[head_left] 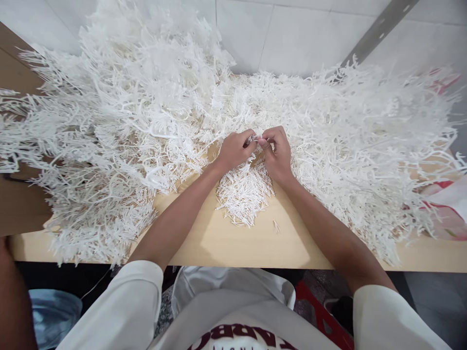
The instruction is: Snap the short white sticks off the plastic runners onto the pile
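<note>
In the middle of the table, my left hand [235,150] is closed around a small bunch of thin white strands [251,139]; its exact shape is partly hidden by the fingers. Close beside it, my right hand [279,153] pinches the tip of a thin white piece, thumb against forefinger. The fingertips of both hands nearly meet. Below them lies a low heap of short, loose white sticks [245,194]. Large piles of white, branching, plastic-looking sprigs rise on the left [120,121] and on the right [350,141].
A few stray sticks [276,226] lie on the light wooden table [237,248]. Cardboard [22,204] stands at the left edge, and a red and white bag [447,209] at the right. Behind is a tiled wall [292,34]. Another person's arm [14,301] shows at the lower left.
</note>
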Available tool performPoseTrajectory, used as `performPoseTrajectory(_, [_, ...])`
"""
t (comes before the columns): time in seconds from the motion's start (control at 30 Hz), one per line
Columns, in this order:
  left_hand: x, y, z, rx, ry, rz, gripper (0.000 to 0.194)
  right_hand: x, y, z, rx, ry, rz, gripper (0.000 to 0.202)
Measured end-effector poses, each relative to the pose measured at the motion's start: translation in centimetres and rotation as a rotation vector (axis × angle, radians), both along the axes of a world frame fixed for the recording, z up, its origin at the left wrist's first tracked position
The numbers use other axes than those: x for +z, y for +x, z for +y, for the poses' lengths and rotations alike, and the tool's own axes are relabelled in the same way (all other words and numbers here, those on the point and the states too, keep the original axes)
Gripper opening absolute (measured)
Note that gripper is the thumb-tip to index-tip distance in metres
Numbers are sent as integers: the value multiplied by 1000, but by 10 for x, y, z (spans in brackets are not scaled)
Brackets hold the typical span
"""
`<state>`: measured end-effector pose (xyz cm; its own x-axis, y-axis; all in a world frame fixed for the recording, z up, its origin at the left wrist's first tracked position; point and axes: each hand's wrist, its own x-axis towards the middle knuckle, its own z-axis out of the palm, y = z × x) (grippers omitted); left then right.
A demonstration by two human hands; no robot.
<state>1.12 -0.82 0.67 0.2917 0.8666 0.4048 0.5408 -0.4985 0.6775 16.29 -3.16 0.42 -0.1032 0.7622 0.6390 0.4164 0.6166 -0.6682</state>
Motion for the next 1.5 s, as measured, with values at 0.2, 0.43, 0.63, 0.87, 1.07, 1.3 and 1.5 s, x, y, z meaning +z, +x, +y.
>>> performPoseTrajectory(0.2, [1, 1, -1, 18, -9, 6, 12, 0, 0, 0, -27, -22, -36, 23])
performPoseTrajectory(0.43, [1, 0, -3, 31, -8, 38, 12, 0, 0, 1, 2, -11, -15, 23])
performPoseTrajectory(0.63, [1, 1, -2, 45, -26, 29, 13, 0, -1, 0, 12, -20, -20, 27])
performPoseTrajectory(0.87, [0, -9, 10, 98, -38, -101, 28, 7, -9, -15, 99, -69, -120, 31])
performPoseTrajectory(1.07, [0, -10, 5, -41, 10, -75, 31, -4, -2, -2, -213, -201, 197, 37])
performPoseTrajectory(1.3, [-3, -10, 6, -47, -8, -94, 15, 3, -7, -4, -76, -225, 21, 33])
performPoseTrajectory(1.5, [-1, -9, 6, -64, -26, -95, 21, 3, -6, -4, -128, -258, 70, 28])
